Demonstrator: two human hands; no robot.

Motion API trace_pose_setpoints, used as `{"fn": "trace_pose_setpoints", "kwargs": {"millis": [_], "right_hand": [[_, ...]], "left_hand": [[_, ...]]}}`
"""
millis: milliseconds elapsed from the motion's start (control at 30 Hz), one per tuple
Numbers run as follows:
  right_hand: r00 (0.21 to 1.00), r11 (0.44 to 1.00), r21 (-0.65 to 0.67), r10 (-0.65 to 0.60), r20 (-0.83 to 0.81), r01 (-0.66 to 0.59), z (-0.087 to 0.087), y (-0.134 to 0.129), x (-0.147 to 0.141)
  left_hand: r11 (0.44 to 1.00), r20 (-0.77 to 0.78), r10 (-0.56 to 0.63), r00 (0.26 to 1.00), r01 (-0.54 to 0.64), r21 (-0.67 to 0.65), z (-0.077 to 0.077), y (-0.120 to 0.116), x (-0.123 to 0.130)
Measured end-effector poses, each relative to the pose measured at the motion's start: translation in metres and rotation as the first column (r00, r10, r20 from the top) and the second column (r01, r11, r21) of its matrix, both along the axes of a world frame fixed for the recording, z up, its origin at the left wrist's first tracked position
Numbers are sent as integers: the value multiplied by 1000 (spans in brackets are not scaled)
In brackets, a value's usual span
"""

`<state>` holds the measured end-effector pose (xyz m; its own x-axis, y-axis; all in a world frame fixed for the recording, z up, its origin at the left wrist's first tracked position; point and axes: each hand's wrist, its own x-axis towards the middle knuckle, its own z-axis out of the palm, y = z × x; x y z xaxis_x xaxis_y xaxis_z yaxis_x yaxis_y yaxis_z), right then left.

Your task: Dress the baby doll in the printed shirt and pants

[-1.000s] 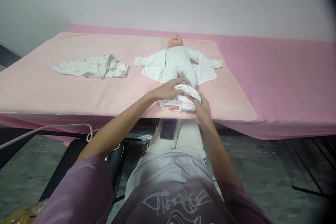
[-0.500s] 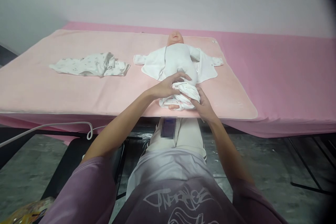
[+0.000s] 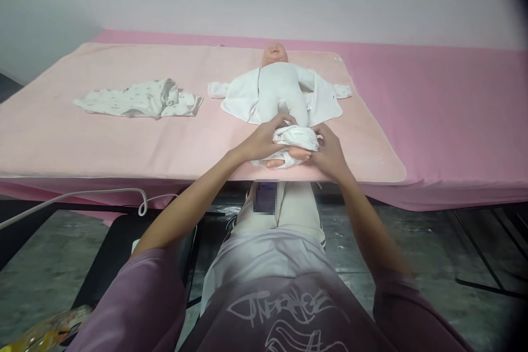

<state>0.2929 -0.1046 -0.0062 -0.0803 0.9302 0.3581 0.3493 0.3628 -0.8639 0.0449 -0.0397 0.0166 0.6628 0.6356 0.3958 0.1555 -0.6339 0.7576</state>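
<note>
On its back lies a baby doll (image 3: 280,88), head away from me, with its arms in an opened white baby jacket (image 3: 243,96). White baby pants (image 3: 296,136) are bunched around its lower legs at the near edge. One bare foot (image 3: 299,153) sticks out below the gathered cloth, and the other foot (image 3: 275,163) shows lower left. My left hand (image 3: 266,137) grips the bunched pants from the left, its fingers curled over the top. On the opposite side my right hand (image 3: 330,148) is closed on the cloth beside the foot; its fingertips are partly hidden.
A folded white patterned baby garment (image 3: 140,100) lies on the peach mat (image 3: 198,148) to the left. Pink cloth (image 3: 445,121) covers the table. Below its front edge are a black chair (image 3: 119,253) and a white cable (image 3: 103,193). A wall (image 3: 289,0) stands behind.
My right hand has shifted slightly up and right along the pants. The foot on the right has come into view out of the cloth. My left hand keeps its hold.
</note>
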Motion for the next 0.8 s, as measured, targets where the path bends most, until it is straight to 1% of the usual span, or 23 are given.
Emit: {"fn": "trace_pose_setpoints", "kwargs": {"millis": [67, 133, 200, 267, 333, 400, 467, 500, 567, 633, 700, 767, 800], "right_hand": [[1000, 999, -35, 3, -5, -4, 3, 12, 9], [999, 990, -127, 51, -19, -53, 8, 21, 17], [988, 961, -231, 152, -28, -154, 19, 26, 24], [965, 918, -301, 261, -37, -260, 34, 28, 31], [944, 898, -310, 329, 2, -312, 49, 27, 35], [934, 918, -259, 338, 116, -300, 62, 27, 33], [918, 941, -200, 316, 241, -272, 72, 29, 25], [907, 949, -176, 303, 292, -260, 75, 31, 19], [885, 955, -164, 292, 363, -248, 81, 39, 9], [856, 935, -224, 344, 387, -274, 86, 49, 5], [832, 887, -326, 433, 346, -326, 89, 61, 5], [832, 844, -398, 483, 274, -359, 88, 73, 8], [846, 839, -409, 477, 238, -358, 87, 79, 9]], "left_hand": [[997, -59, 56, 997, -53, 60, -1, -1, 4], [994, -112, 77, 991, -67, 85, 2, -1, 5], [995, -147, 72, 986, -60, 84, 10, -2, 1], [997, -182, 50, 982, -39, 63, 18, -3, -7], [999, -209, 48, 977, -42, 34, 26, -5, -14], [996, -221, 90, 971, -90, 8, 31, -6, -17], [990, -221, 135, 966, -141, -11, 34, -2, -14], [990, -221, 125, 967, -134, -30, 35, 2, -12], [994, -224, 36, 974, -57, -89, 36, 13, -7], [983, -225, -77, 971, 36, -178, 37, 25, -6], [957, -213, -134, 968, 71, -280, 40, 34, -9], [930, -175, -130, 976, 59, -363, 44, 37, -11], [922, -148, -114, 982, 49, -385, 45, 38, -12]]}}
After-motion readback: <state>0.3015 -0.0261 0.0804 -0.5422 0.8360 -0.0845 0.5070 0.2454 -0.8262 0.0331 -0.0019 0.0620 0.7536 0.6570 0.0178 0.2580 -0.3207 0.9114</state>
